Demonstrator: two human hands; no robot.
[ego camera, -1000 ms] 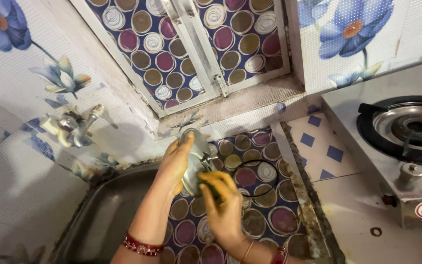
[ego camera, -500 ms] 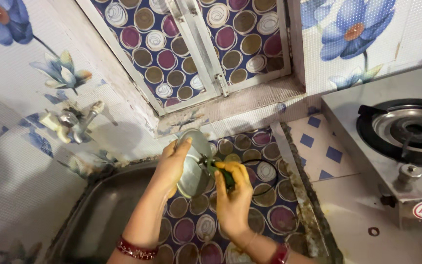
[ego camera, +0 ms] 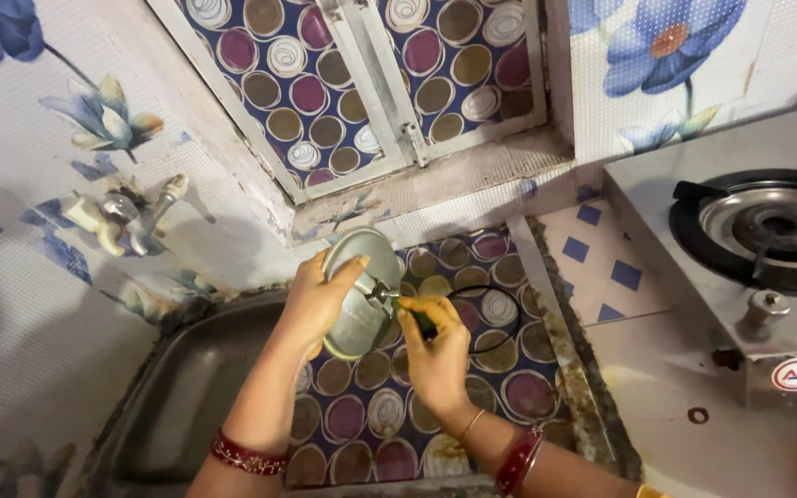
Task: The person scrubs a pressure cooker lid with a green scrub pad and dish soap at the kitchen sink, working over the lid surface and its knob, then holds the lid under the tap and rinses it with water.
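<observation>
My left hand (ego camera: 320, 300) grips a round steel lid (ego camera: 359, 290) by its rim and holds it on edge above the patterned counter. A small metal knob sticks out from the lid's middle. My right hand (ego camera: 435, 355) is closed on a green scrubbing pad (ego camera: 423, 323) and presses it against the lid near that knob. A thin black rubber ring (ego camera: 486, 318) lies on the counter just right of my right hand. Both wrists wear red bangles.
A steel sink (ego camera: 172, 397) lies at the lower left, with a wall tap (ego camera: 126, 217) above it. A gas stove (ego camera: 758, 249) stands at the right. A closed window (ego camera: 371, 92) with a circle pattern is straight ahead. The counter (ego camera: 371, 415) carries the same pattern.
The lid has turned in my left hand to face more sideways. My right hand has shifted a little right and down along the lid with the pad.
</observation>
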